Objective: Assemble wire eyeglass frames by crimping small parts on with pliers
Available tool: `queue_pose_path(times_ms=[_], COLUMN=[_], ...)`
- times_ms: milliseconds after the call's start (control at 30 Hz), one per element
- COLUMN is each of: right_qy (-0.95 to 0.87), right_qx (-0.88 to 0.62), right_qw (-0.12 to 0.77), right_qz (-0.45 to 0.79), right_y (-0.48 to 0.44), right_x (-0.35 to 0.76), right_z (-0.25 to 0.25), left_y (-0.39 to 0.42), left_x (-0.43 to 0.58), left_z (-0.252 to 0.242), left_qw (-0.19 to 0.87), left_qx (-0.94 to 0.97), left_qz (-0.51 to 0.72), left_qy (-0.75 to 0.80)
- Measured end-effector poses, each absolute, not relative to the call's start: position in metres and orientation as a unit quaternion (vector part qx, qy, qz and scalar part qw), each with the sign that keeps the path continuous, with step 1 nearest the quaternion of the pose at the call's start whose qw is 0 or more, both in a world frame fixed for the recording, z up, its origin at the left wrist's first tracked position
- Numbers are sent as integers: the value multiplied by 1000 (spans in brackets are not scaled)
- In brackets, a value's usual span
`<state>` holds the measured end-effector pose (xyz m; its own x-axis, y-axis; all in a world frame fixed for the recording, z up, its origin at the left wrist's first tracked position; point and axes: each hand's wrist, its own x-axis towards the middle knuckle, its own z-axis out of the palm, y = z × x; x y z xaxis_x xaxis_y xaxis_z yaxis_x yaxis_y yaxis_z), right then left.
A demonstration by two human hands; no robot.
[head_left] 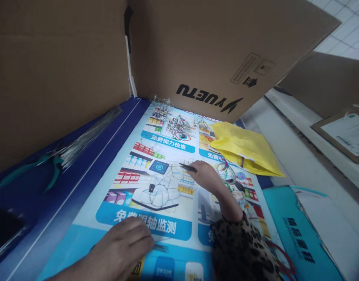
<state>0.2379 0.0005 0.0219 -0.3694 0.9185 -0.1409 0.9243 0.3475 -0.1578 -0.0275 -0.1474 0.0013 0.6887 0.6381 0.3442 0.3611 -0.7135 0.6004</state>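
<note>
My right hand (203,174) reaches out over a printed poster (156,168) on the table, fingers pinched on a thin dark tool (187,168), maybe tweezers. Thin bent wire shapes (160,187) lie on the poster just left of it. My left hand (123,244) rests near the poster's front edge, fingers curled down, pressing on a small dark thin piece (160,247); what exactly it holds is hidden. A leopard-print sleeve (240,249) covers my right forearm.
Cardboard walls (197,47) stand behind and to the left. Teal-handled pliers (47,169) and a bundle of straight wires (86,138) lie at the left. A yellow bag (244,146) and a tape roll (226,173) sit right of my hand. More wire pieces (173,121) lie at the back.
</note>
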Motion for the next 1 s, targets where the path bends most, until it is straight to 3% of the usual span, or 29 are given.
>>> queue_pose_path(times_ms=[333, 533, 800, 1000], right_qy=[826, 813, 805, 798], right_qx=[552, 568, 578, 581], right_qw=[111, 126, 120, 31], right_qz=[-33, -18, -53, -160], right_y=[-10, -11, -7, -2], right_x=[203, 191, 199, 209], right_z=[18, 18, 20, 19], left_y=[-149, -148, -147, -148], left_x=[-27, -27, -28, -28], left_z=[0, 4, 6, 6], left_qw=[247, 232, 226, 235], left_qx=[887, 889, 886, 887], left_qz=[275, 270, 273, 274], left_qy=[277, 290, 297, 286])
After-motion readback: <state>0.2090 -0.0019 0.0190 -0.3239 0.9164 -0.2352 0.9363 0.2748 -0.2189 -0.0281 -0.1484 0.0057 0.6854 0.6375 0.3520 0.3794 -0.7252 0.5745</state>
